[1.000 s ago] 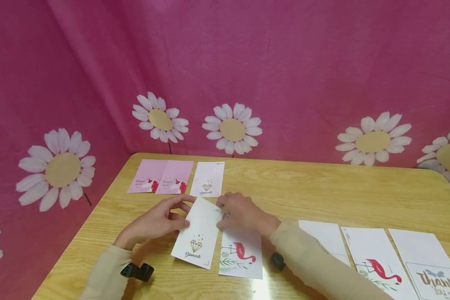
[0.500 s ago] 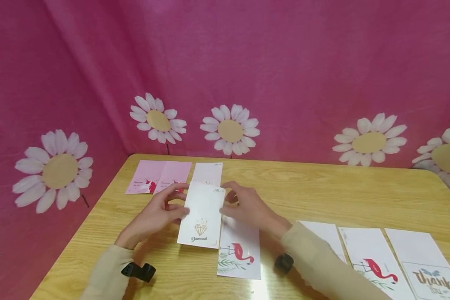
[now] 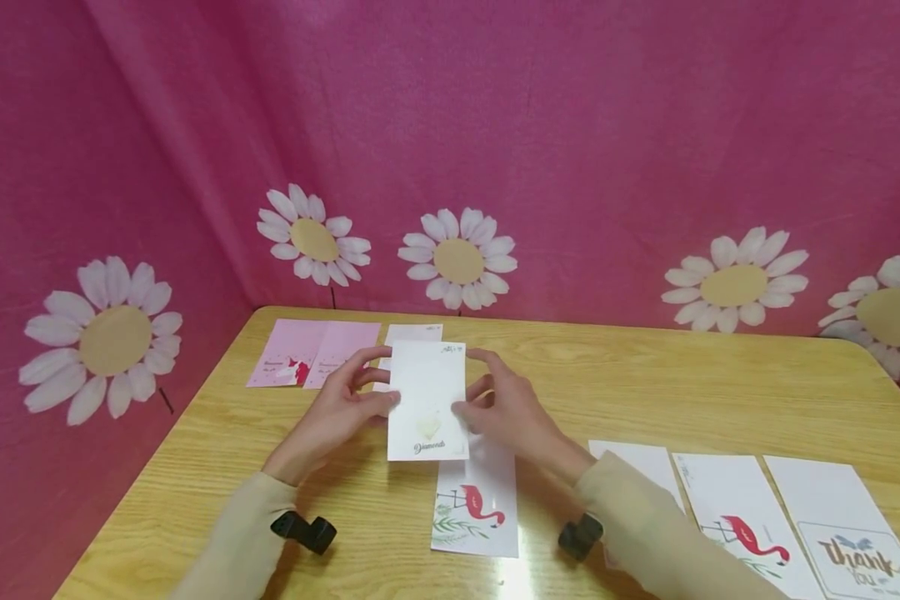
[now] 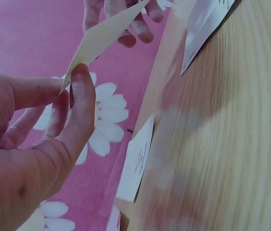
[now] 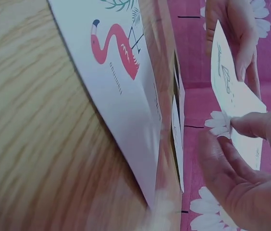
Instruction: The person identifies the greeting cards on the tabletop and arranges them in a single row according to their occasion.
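White diamond card [image 3: 427, 400] sits mid-frame, lifted off the table [image 3: 645, 383] — left hand [image 3: 337, 417] pinches its left edge, right hand [image 3: 510, 417] its right. Just below lies a flamingo card [image 3: 474, 508]; pink cards [image 3: 311, 354] lie upper left, more cards [image 3: 757, 517] lower right — bare wood between.

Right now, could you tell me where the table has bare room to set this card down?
Bare wood runs along the table right of the diamond card, between the wall and the thank-you card row. It is crowded at the far left by the pink cards and around the flamingo card.
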`<state>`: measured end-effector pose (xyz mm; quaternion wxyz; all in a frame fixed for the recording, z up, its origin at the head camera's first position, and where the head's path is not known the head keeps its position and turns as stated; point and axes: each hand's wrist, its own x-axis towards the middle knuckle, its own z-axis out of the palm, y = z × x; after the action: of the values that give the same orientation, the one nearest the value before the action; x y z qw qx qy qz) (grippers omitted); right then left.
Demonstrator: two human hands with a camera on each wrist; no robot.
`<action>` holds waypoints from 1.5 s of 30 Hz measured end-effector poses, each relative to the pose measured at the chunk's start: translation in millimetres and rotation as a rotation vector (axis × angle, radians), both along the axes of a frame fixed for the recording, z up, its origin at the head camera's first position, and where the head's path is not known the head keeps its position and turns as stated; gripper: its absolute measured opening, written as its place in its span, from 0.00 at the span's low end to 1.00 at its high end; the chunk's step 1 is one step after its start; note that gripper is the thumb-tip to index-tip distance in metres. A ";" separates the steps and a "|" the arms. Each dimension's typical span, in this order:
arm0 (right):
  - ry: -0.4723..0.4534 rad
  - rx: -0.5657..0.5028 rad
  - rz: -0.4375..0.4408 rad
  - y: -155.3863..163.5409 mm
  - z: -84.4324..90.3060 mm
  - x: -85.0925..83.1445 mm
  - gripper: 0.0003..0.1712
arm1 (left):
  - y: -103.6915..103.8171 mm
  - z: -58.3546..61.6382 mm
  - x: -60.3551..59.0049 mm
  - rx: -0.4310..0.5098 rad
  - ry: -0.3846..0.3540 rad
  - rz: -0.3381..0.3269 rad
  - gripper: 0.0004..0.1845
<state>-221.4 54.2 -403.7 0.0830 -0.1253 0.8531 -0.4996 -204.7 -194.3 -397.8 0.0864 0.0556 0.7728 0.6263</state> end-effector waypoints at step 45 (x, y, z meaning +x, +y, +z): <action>0.013 -0.168 -0.136 39.9 -6.8 -48.8 0.43 | 62.0 -1.2 -69.3 -0.119 0.007 0.114 0.27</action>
<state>-270.2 94.1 -410.4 0.0323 -0.0767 0.8153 -0.5731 -274.0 -132.3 -399.0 0.0508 0.0083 0.8110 0.5828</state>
